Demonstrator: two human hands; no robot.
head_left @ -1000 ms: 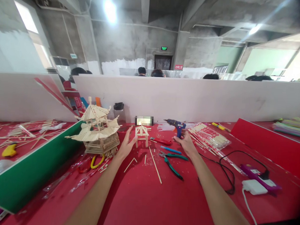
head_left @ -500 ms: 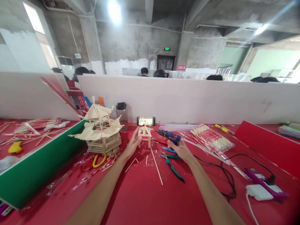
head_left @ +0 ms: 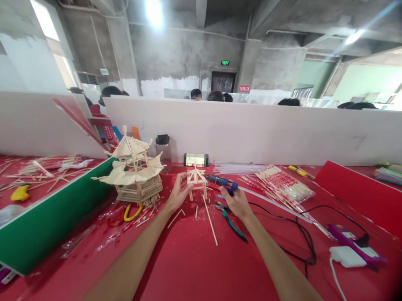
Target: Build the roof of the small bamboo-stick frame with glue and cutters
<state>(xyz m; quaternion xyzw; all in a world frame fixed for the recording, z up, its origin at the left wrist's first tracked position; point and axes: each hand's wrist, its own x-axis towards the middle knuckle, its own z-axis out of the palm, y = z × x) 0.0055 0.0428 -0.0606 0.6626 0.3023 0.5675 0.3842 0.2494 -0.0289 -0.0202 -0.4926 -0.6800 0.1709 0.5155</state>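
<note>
My left hand (head_left: 180, 191) is closed on the left side of a small pavilion frame of wooden sticks (head_left: 197, 182), which leans slightly. In my right hand (head_left: 237, 200) is a blue glue gun (head_left: 222, 182), its nozzle pointing left, close to the frame's upper right side. Loose sticks (head_left: 210, 221) lie on the red table just below the frame. Green-handled pliers (head_left: 233, 225) rest below my right hand. Left of my left hand stands a larger tiered stick pagoda (head_left: 136, 178).
A green board (head_left: 51, 215) stands at the left, a red board (head_left: 365, 202) at the right. Behind the frame are a phone (head_left: 195, 160) and a bottle (head_left: 163, 151). Packed sticks (head_left: 282, 185), a black cable (head_left: 308, 244) and a purple power strip (head_left: 356, 246) lie to the right.
The small frame has turned and tilted a little in my left hand, shifting right. My right hand has moved slightly with the glue gun, whose nozzle is now nearer the frame.
</note>
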